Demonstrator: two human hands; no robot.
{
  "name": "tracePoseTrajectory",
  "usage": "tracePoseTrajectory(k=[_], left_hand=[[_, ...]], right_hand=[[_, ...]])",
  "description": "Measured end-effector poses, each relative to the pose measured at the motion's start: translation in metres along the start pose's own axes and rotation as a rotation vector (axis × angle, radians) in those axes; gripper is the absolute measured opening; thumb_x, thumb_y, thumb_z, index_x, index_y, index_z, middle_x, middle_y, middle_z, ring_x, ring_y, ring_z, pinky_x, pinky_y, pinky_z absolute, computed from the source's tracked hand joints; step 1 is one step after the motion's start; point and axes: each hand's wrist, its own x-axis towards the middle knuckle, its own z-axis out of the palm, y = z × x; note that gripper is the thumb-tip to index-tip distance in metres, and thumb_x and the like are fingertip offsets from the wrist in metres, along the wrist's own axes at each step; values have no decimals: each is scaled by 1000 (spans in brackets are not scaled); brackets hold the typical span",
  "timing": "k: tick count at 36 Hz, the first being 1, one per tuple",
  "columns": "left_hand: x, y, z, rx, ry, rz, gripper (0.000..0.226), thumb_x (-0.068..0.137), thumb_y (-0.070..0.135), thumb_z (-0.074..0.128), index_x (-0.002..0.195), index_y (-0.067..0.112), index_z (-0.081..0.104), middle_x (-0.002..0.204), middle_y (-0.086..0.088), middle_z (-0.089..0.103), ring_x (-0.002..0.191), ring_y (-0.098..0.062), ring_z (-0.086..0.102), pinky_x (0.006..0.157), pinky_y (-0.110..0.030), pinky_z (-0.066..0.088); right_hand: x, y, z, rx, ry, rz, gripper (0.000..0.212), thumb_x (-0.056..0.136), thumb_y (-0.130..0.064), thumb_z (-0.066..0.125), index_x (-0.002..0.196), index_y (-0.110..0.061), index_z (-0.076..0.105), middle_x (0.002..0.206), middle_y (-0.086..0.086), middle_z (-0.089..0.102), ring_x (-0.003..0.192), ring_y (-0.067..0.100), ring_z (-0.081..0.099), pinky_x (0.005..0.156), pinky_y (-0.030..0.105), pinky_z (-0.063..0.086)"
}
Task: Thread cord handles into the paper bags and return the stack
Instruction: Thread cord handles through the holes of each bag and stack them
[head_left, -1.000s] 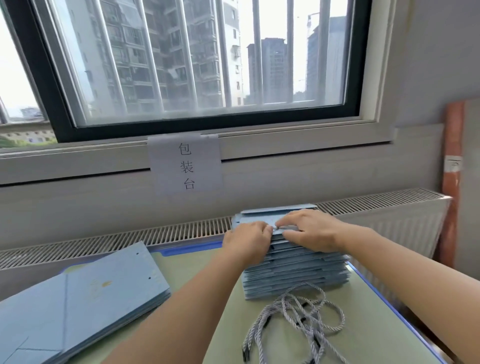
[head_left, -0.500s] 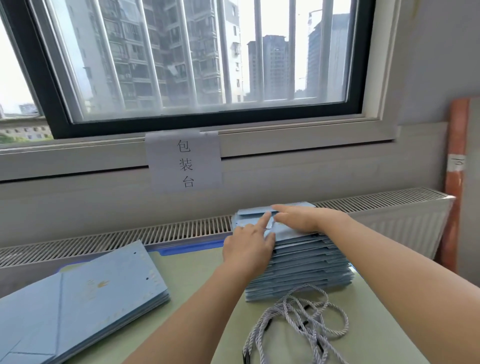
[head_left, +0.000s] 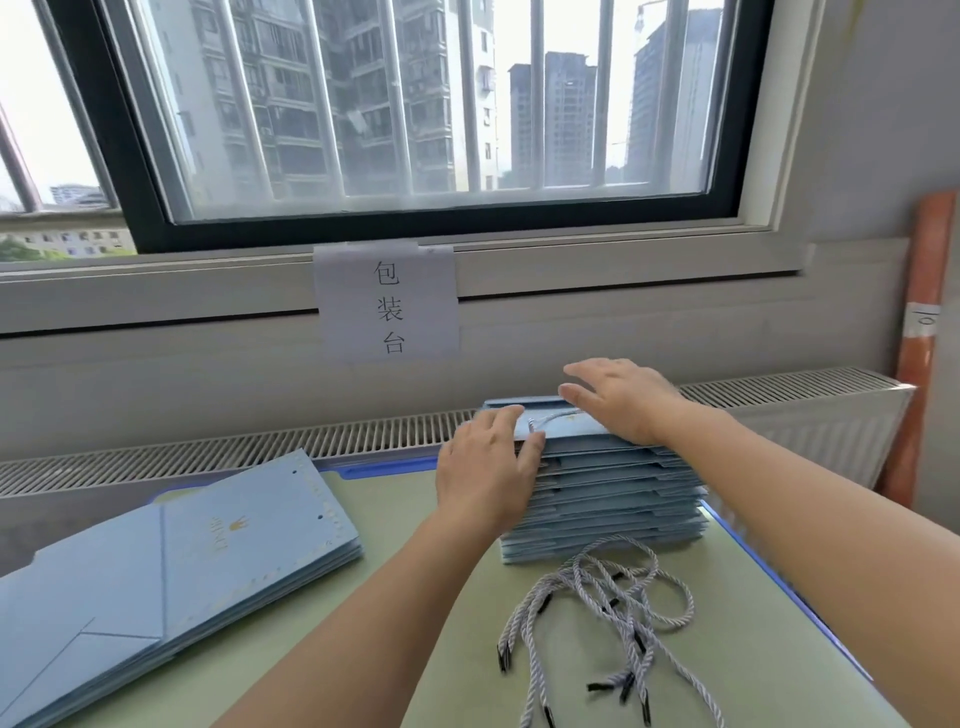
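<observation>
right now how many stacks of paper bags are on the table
2. One stack lies low and flat at the table's left. A taller stack stands at centre, under the left hand and right hand, with loose cords in front.

view: head, the only one | from: worn on the person's head, above the green table (head_left: 395, 525) | faces: forward and down toward the window (head_left: 415, 104) | range: near, arm's reach
</observation>
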Motion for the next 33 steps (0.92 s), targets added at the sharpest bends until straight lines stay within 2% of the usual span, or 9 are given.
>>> tracePoseTrajectory(k=[5, 10, 13, 17, 22, 26, 28, 30, 33], left_hand=[[-32, -42, -19, 105, 72, -80, 52, 100, 44, 38, 148, 24, 30, 155, 1, 29, 142, -17, 26, 114, -35, 24], [-72, -108, -44, 404, -184, -369, 70, 98, 58, 28, 154, 25, 2, 163, -7, -3, 150, -26, -3, 118, -51, 1], [-94, -141, -54, 463, -266, -489, 82, 93, 70, 24, 154, 25, -5, 163, -9, -6, 149, -29, -8, 116, -56, -4], [-114, -159, -57, 486, -305, -522, 81, 92, 71, 24, 155, 25, -2, 163, -3, 2, 150, -25, -2, 116, -57, -3], [-124, -153, -56, 645, -131, -374, 70, 93, 69, 26, 149, 28, 23, 145, 0, 45, 138, -18, 33, 116, -53, 0], [-130, -150, -62, 695, -10, -249, 51, 98, 60, 25, 115, 27, 59, 110, 3, 66, 110, -15, 58, 116, -47, 1], [-133, -156, -63, 660, 129, -157, 52, 100, 53, 27, 90, 23, 69, 85, 2, 70, 88, -17, 65, 113, -46, 19], [-138, -156, -66, 649, 294, -29, 59, 95, 52, 27, 66, 21, 69, 58, 3, 63, 61, -20, 64, 98, -42, 39], [-150, -138, -73, 614, 365, 96, 57, 91, 52, 29, 62, 22, 69, 53, 5, 60, 56, -20, 61, 88, -38, 46]], right_hand=[[-24, -35, -3, -23, 206, -205, 43, 100, -43, 33, 133, -21, 50, 136, -1, 52, 126, 20, 43, 102, 37, 33], [-54, -85, 15, 0, 443, -500, 39, 97, -36, 35, 101, -17, 69, 101, 0, 70, 98, 23, 61, 84, 35, 43], [-65, -111, 28, -34, 442, -587, 44, 90, -37, 32, 78, -17, 69, 76, -3, 68, 75, 21, 62, 68, 32, 48], [-76, -137, 46, 8, 370, -606, 51, 91, -41, 25, 76, -17, 67, 72, -3, 65, 74, 22, 59, 68, 32, 48], [-89, -159, 63, 95, 112, -430, 40, 101, -40, 31, 97, -15, 61, 97, 0, 63, 91, 22, 54, 73, 31, 41], [-94, -172, 78, 314, -77, -209, 45, 101, -41, 30, 94, -7, 60, 96, 7, 64, 90, 27, 55, 75, 35, 44], [-93, -177, 83, 607, -174, -45, 52, 101, -44, 30, 104, -4, 63, 99, 12, 67, 85, 28, 60, 79, 39, 50], [-91, -182, 82, 1022, -317, 181, 58, 99, -51, 30, 112, -3, 59, 96, 13, 68, 69, 23, 60, 61, 32, 51], [-86, -182, 80, 1420, -494, 390, 67, 95, -63, 27, 114, -5, 56, 90, 13, 71, 57, 18, 60, 43, 21, 43]])
